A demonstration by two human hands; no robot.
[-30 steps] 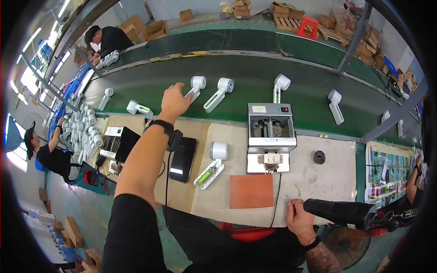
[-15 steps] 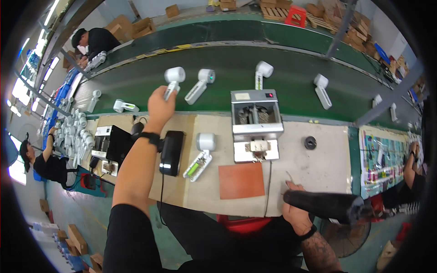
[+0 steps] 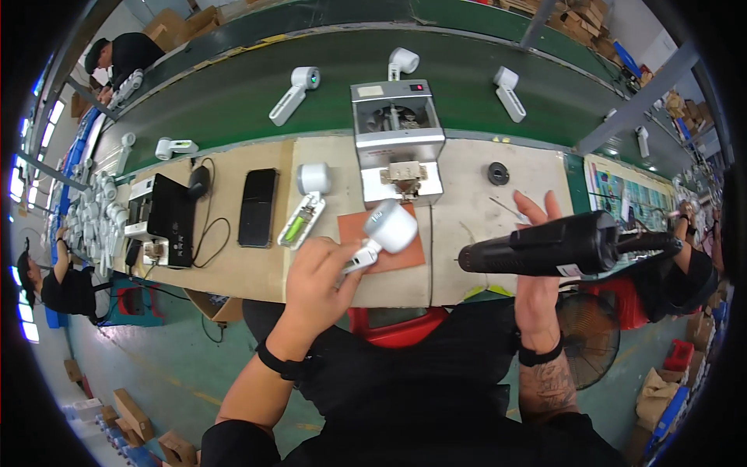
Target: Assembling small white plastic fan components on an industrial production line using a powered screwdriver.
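My left hand [image 3: 315, 284] is closed round the handle of a white handheld fan [image 3: 391, 226] with a round head. Its head is above an orange-brown mat [image 3: 354, 226]. A black electric screwdriver [image 3: 537, 247] with a cord crosses in front of my right hand [image 3: 537, 307]. That hand's fingers are stretched out past the screwdriver; the part behind the tool is hidden. Left of the mat lies a second fan [image 3: 313, 180], its handle uncovered with a green strip inside. Behind the mat stands a silver screw feeder [image 3: 398, 144].
A black phone [image 3: 257, 208] and a black-sided machine [image 3: 173, 222] are at left. A black ring [image 3: 498, 173] lies on the right side of the worktop [image 3: 537, 163]. Several fans lie on the green conveyor belt [image 3: 467, 101]. Co-workers [image 3: 136, 58] sit at left and right.
My left hand has brought a fan from the belt back to the mat. My right hand and the screwdriver are higher in the picture, and the view has shifted.
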